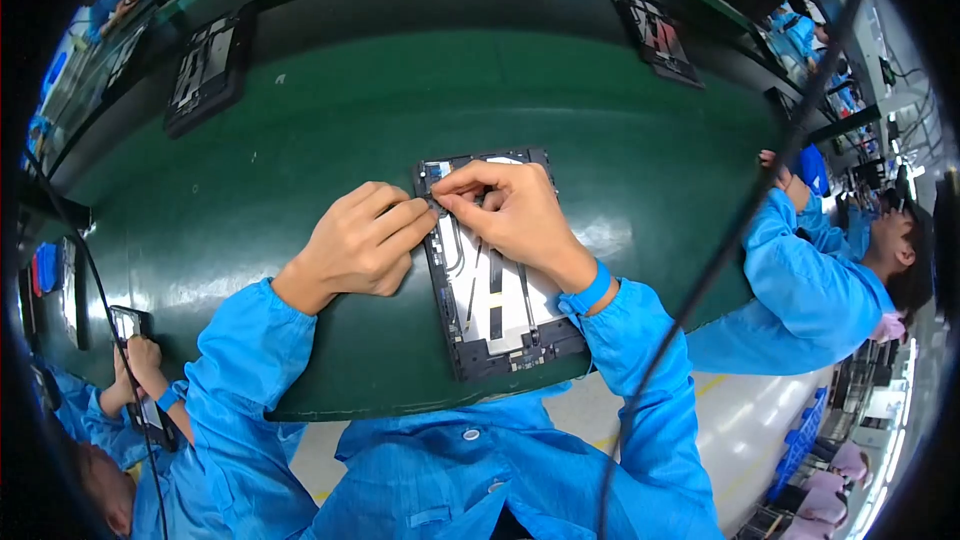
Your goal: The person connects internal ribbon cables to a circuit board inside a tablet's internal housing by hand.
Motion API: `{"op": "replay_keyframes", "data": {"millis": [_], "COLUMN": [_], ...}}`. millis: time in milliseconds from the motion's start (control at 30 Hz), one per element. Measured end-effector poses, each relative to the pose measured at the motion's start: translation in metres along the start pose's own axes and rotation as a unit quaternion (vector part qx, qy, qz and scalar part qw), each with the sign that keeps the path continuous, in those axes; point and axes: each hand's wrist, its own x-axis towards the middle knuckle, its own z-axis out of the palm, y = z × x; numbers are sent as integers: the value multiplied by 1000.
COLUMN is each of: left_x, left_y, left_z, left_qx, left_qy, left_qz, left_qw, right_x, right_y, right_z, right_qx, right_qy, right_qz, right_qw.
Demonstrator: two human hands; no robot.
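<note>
An opened tablet (500, 290) lies on the green work table in front of me, its silver battery area and dark inner frame facing up. My right hand (510, 210) reaches over its upper part, thumb and index finger pinched together near the upper left corner. Whatever the pinch holds is too small to make out. Beside the tablet's left edge is my left hand (370, 240), fingers curled and their tips at the frame close to the right fingertips. Its fingertips are partly hidden, so anything in them does not show. A blue band (590, 290) circles my right wrist.
More opened tablets lie at the table's far side, one at the back left (207, 70) and one at the back right (658, 37). Co-workers in blue sit at the left (130, 410) and right (810, 280). A dark cable (740, 220) crosses the right side of the view.
</note>
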Motion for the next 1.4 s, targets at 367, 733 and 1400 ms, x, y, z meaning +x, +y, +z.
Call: {"op": "replay_keyframes", "data": {"millis": [367,733,1400], "left_x": [-2,1,0], "left_y": [-3,-14,-21], "left_z": [2,2,9], "left_qx": [9,-8,-32], "left_qy": [-6,-24,17], "left_qz": [7,14,47], "left_qw": [1000,1000,998], "right_x": [0,0,-1], "right_y": [2,3,8], "right_z": [1,0,3], "right_qx": [-10,-17,-3], "right_qy": [9,-3,16], "right_qz": [7,21,23], "right_qw": [1000,1000,1000]}}
